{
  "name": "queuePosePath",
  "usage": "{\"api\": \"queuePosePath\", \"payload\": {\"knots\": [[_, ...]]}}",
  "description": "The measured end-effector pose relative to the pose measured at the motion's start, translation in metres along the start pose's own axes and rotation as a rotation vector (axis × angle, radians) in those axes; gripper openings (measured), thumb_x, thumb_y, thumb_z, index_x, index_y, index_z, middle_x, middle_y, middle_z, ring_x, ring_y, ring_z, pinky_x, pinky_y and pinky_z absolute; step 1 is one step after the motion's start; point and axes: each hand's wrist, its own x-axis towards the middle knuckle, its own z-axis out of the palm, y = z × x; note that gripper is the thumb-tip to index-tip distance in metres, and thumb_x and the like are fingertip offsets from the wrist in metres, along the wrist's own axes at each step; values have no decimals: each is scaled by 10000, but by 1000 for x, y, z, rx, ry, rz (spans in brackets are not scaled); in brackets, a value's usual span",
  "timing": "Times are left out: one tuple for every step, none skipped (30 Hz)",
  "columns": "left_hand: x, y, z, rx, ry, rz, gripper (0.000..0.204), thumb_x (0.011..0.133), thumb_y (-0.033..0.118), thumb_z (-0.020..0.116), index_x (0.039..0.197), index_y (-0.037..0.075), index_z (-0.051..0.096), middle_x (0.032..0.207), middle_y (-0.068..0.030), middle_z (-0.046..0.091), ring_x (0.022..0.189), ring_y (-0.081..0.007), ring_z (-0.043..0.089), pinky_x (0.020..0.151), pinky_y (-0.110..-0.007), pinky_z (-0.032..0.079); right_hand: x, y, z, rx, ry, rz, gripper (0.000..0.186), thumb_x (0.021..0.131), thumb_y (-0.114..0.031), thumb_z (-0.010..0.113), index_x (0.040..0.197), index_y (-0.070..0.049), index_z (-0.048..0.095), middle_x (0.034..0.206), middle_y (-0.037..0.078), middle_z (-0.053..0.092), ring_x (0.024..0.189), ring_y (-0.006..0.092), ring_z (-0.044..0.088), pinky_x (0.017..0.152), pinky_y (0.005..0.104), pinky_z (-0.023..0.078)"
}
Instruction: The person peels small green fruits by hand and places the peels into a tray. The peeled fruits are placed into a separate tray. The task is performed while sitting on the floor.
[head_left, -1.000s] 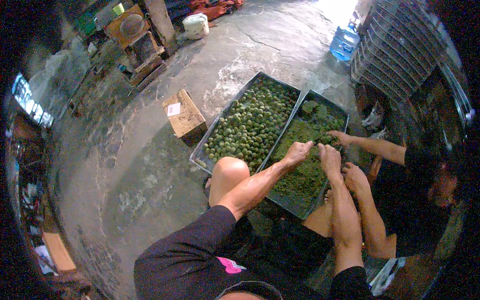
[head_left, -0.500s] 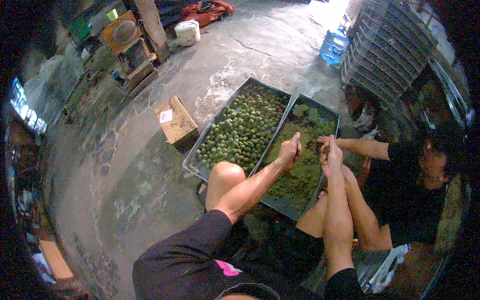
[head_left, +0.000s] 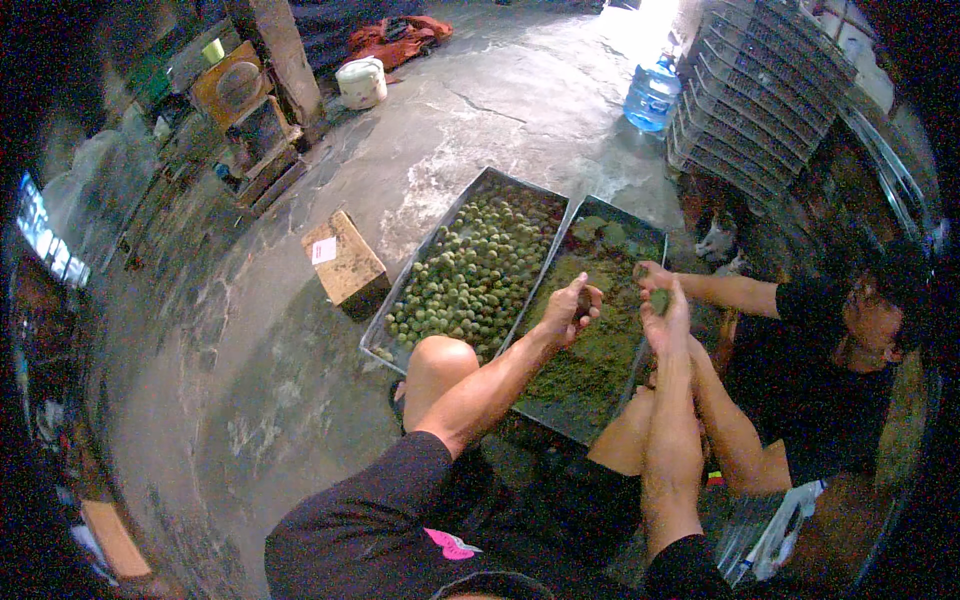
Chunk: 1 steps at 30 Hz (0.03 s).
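Note:
My left hand [head_left: 572, 314] is above the right-hand tray [head_left: 655, 228], which holds loose green crumbly material [head_left: 575, 372]. Its fingers are curled round something dark that I cannot make out. Over the same tray's right edge, my right hand [head_left: 668, 325] holds a small green lump [head_left: 659, 300] at its fingertips. The left-hand tray [head_left: 428, 240] is filled with many round green balls [head_left: 470, 265] and touches or nearly touches the other one. A co-worker's hand [head_left: 652, 273] reaches in from the right, just beyond my right hand.
A cardboard box [head_left: 345, 262] sits left of the trays. Farther off are a white bucket [head_left: 362, 84], a blue water jug [head_left: 651, 98] and a tall stack of trays [head_left: 750, 100]. A co-worker in black [head_left: 810, 390] sits close at right. A cat [head_left: 716, 240] is behind them.
My hands have drawn slightly apart, and the green lump now shows in my right hand. My left fingers have turned so their inner side shows. The whole view has shifted slightly.

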Motion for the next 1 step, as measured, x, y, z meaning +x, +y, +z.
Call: {"api": "queuePosePath", "payload": {"knots": [[3,-4,0,-9,12,12,389,872,435,454,963,89,606,725,-48,608,459,-108,506,336,-224,372,2,7,0,-56,29,-2,283,839,-370,550,1002,-138,549,816,26,601,632,137,562,513,253,477]]}}
